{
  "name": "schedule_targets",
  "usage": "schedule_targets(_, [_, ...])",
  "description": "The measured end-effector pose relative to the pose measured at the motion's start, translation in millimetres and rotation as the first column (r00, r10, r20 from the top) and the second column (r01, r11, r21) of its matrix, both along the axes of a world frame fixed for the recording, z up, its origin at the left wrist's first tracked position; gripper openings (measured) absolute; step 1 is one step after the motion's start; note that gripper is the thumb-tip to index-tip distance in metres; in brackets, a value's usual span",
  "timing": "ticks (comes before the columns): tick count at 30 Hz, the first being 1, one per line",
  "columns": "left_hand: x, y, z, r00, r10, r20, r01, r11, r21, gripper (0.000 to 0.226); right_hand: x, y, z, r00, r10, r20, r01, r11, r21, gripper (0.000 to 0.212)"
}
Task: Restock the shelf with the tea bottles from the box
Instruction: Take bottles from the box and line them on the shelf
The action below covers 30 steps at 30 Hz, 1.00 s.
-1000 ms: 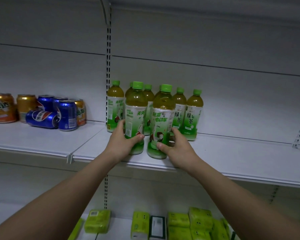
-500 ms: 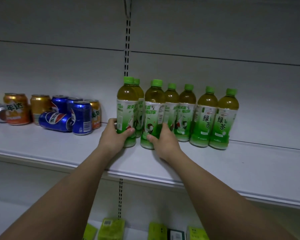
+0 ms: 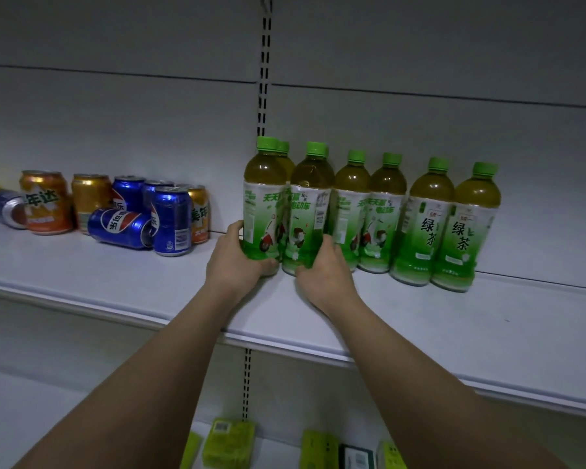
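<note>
The left hand (image 3: 236, 262) wraps its fingers around the base of one tea bottle (image 3: 264, 201), the right hand (image 3: 322, 272) around its neighbour (image 3: 307, 211), both standing on the shelf (image 3: 454, 333). Push them toward 12 o'clock, flush beside the row at 3 o'clock, keeping low grips so neither tips.

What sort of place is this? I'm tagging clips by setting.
Most likely a shop aisle. A white retail shelf on a slotted upright carries green tea bottles lined up facing out, with soda cans beside them and packaged goods on the shelf below.
</note>
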State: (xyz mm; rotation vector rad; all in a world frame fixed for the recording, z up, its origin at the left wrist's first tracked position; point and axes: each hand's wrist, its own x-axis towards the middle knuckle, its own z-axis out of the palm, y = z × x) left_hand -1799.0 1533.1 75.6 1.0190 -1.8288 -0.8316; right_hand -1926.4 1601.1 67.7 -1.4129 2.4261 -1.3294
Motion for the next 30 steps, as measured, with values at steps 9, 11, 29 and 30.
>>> schedule_targets(9, [0.3, -3.1, -2.4, 0.999, -0.012, -0.051, 0.014, 0.999, 0.045, 0.088, -3.5, 1.5, -0.8, 0.999, -0.018, -0.038, 0.019, 1.000, 0.015, 0.060])
schedule_targets(11, [0.2, -2.8, -2.3, 0.998, -0.015, -0.066, 0.018, 0.999, 0.047, 0.088, -2.3, 2.9, 0.2, 0.999, -0.023, -0.034, 0.024, 1.000, 0.018, 0.060])
schedule_targets(29, [15.9, 147.2, -12.9, 0.962, 0.115, 0.248, -0.017, 0.930, -0.366, 0.051, 26.3, 169.4, 19.4, 0.976, 0.100, -0.194, -0.086, 0.993, 0.082, 0.029])
schedule_targets(30, [16.6, 159.7, -15.6, 0.973, 0.102, 0.208, -0.018, 0.928, -0.371, 0.044, 26.7, 181.1, 17.3, 0.978, 0.109, -0.179, -0.093, 0.991, 0.094, 0.029])
